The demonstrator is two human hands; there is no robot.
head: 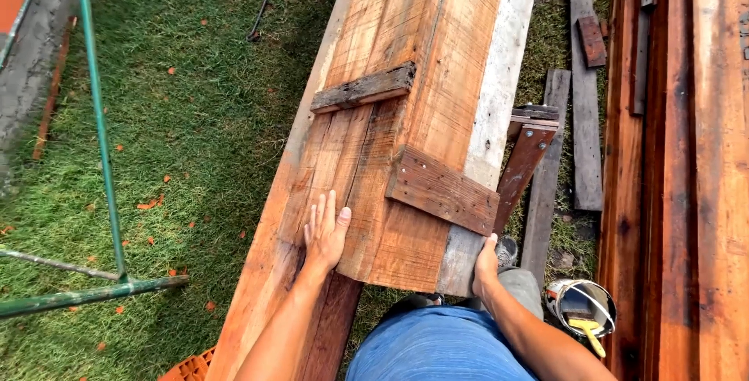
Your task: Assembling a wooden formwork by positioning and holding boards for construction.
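The left hand [324, 234] lies flat, fingers spread and open, on the upper face of a long wooden panel [406, 116] made of reddish planks joined edge to edge. The right hand [485, 265] is curled around the panel's near right corner, gripping its edge from below, thumb side up. The two hands sit well apart, one on each side of the panel's near end.

The panel runs away from the person, tilted, and rests on a wider plank [269, 264] beneath it on the left. Two short cross battens are fixed across it: a grey weathered one [363, 89] further up and a brown one [443, 191] with visible nail heads near the right hand. A pale board [499, 92] lines the panel's right edge.

To the right, a small wooden trestle [529, 155] stands on the grass [179, 131], with loose boards [583, 116] lying beside it and a stack of long reddish planks [686, 170] along the far right. A metal pail [581, 307] with a yellow-handled brush [587, 331] sits near the person's right leg. A green metal frame [101, 163] stands on the left
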